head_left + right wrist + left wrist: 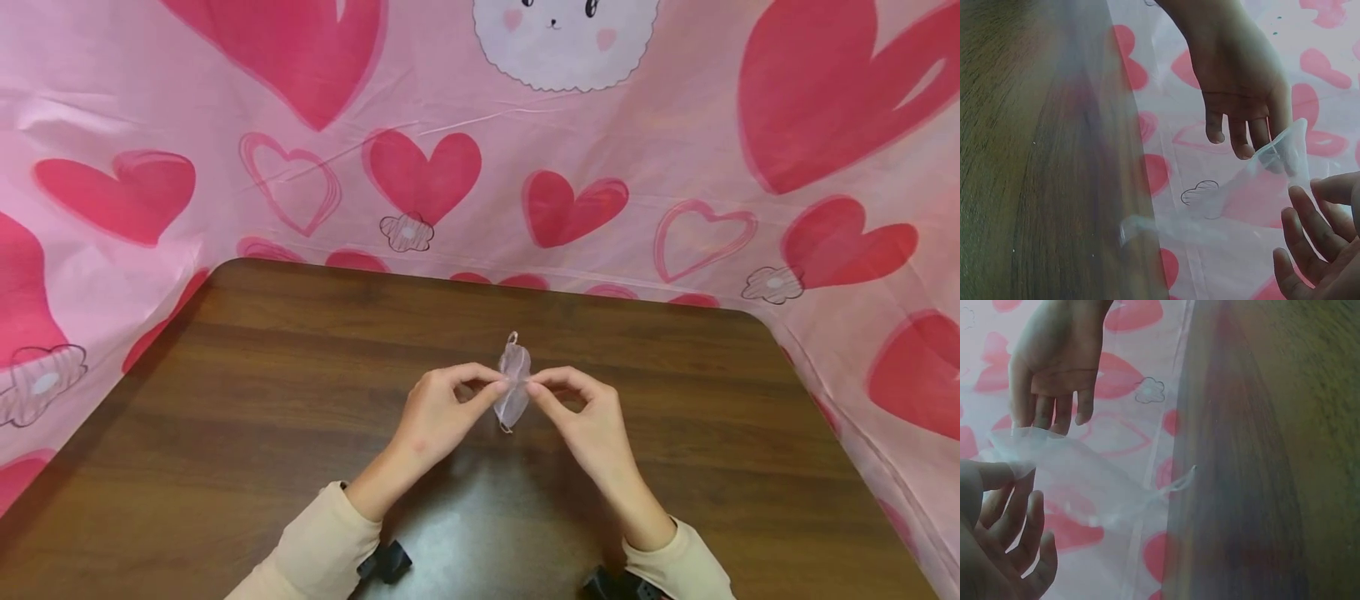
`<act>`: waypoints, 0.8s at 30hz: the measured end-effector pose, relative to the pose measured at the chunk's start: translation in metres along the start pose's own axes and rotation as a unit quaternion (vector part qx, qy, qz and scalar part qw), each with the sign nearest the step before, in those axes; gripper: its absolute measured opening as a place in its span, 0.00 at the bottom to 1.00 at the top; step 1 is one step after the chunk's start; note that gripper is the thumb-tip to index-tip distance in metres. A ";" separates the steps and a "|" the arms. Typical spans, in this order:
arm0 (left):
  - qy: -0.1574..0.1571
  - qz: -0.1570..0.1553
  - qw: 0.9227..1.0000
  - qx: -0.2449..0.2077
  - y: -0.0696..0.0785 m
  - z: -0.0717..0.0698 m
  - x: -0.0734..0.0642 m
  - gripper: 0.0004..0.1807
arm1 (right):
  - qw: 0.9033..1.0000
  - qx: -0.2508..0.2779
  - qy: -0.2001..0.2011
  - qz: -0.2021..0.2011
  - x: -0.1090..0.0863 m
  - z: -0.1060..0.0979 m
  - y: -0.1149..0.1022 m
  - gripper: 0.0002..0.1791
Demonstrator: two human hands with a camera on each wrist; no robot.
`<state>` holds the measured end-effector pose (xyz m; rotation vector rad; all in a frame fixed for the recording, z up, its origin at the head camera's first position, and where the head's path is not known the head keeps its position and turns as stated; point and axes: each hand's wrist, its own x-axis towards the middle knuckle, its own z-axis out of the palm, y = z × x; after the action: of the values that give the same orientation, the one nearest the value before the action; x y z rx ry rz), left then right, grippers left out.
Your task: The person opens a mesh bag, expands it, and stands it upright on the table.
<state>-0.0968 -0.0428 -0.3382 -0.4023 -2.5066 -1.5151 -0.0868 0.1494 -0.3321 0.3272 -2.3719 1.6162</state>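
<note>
A small sheer whitish drawstring pouch is held up above the table, a thin cord loop showing at each end. On its left side my left hand pinches the fabric between thumb and index finger. Opposite, my right hand pinches the other side the same way. The left wrist view shows the pouch spread between the two hands, see-through, with its cord trailing toward the table. In the right wrist view the pouch's edge is stretched between both hands' fingertips. Nothing can be made out inside it.
A dark brown wood-grain table lies beneath the hands. Pink cloth with red hearts hangs behind it and along both sides. A black device sits at the left wrist, and another black device at the right.
</note>
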 end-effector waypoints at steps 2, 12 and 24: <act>0.003 -0.006 1.000 -0.001 0.001 0.000 0.000 0.04 | 1.000 0.001 -0.001 0.004 0.000 0.000 0.001 0.06; 0.003 -0.004 1.000 -0.023 0.002 0.002 -0.001 0.05 | 1.000 -0.004 -0.001 0.015 -0.001 0.000 0.000 0.07; -0.017 0.005 0.999 -0.034 0.003 0.002 0.000 0.12 | 1.000 0.003 -0.003 0.008 -0.002 0.001 -0.002 0.04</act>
<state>-0.0956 -0.0402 -0.3368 -0.4539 -2.4789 -1.6068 -0.0849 0.1476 -0.3314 0.3138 -2.3799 1.6325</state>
